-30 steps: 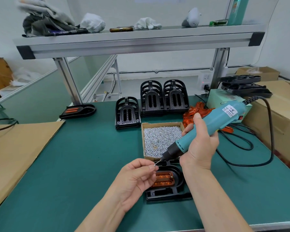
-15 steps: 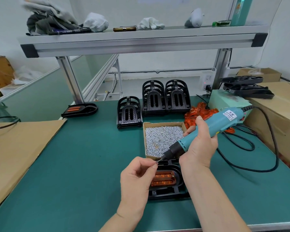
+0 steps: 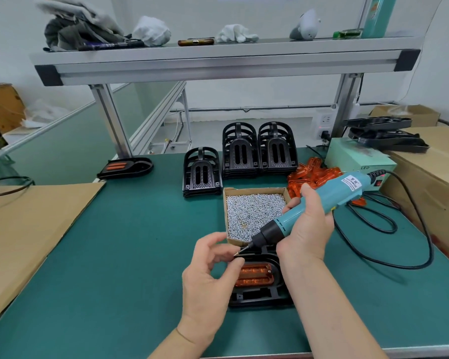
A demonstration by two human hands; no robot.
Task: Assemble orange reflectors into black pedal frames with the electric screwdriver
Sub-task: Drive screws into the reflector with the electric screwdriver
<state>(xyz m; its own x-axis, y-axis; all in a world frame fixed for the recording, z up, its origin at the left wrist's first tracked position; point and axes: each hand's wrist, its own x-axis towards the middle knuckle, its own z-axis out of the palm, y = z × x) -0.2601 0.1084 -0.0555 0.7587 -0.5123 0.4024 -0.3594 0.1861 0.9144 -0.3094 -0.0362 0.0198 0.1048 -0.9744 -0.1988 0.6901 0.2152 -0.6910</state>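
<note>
Holding the blue-green electric screwdriver [image 3: 345, 189], the right hand [image 3: 306, 229] has its fingers wrapped tight round the tool. The tool leans, and its thin tip points down at the left hand [image 3: 205, 275]. A tiny screw [image 3: 237, 253] sits at the tip. The left fingers are curled, with a small gap to the thumb; I cannot tell if they touch the screw. Under both hands a black pedal frame [image 3: 259, 296] lies flat on the green table [image 3: 114, 255], with an orange reflector [image 3: 254, 274] sitting in it. A box of screws [image 3: 254, 211] is just behind, and more black frames [image 3: 240, 151] stand further back.
</note>
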